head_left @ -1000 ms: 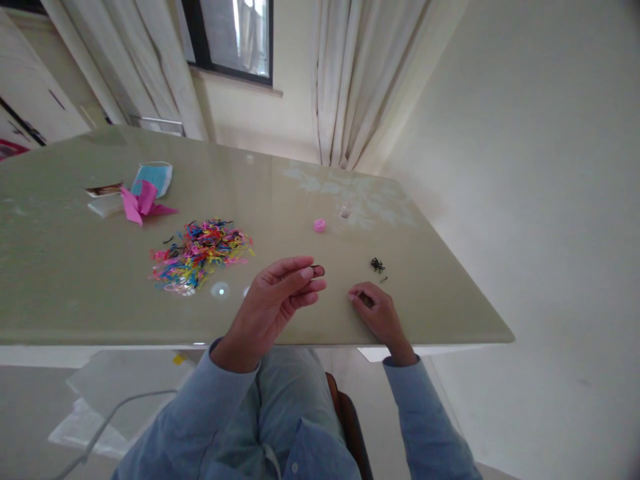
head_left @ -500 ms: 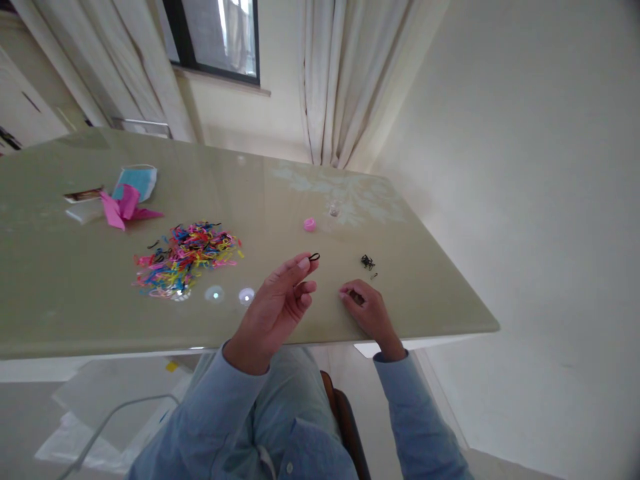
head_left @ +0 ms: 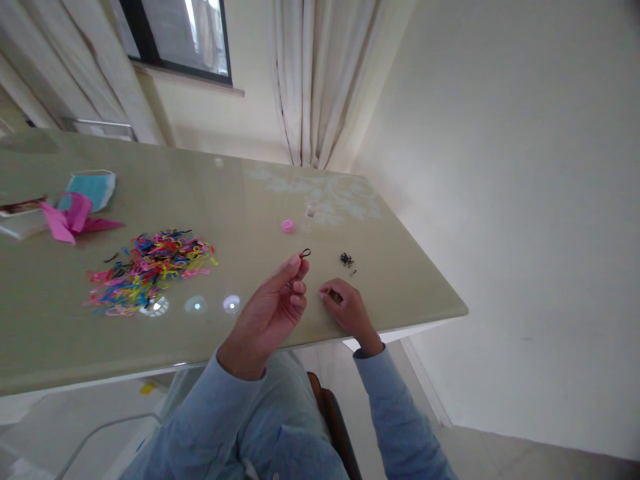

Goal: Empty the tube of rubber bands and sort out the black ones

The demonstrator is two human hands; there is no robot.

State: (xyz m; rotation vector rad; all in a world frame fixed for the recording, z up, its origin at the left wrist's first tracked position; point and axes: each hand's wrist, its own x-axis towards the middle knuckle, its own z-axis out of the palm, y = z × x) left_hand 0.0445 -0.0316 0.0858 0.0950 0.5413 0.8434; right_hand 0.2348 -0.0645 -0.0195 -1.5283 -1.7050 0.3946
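Between the thumb and forefinger of my left hand (head_left: 274, 303) is a small black rubber band (head_left: 305, 253), its loop sticking up above the tabletop. My right hand (head_left: 346, 307) rests at the table's near side, fingers curled with the thumb and fingertip close together; whatever they hold, if anything, is too small to make out. Just beyond it lies a little heap of black rubber bands (head_left: 346, 259), with a single one (head_left: 353, 272) apart from it. Off to the left spreads a large pile of multicoloured rubber bands (head_left: 160, 260).
A pink ring-shaped item (head_left: 287, 226) and a small clear object (head_left: 311, 211) lie farther back on the glossy table (head_left: 240, 193). At the left are a pink folded-paper piece (head_left: 75, 217) and a blue face mask (head_left: 95, 189). The wall (head_left: 500, 200) stands to the right.
The view has turned to the right, so the table's things appear shifted left. Both hands keep nearly the same pose, the left still pinching the black rubber band.
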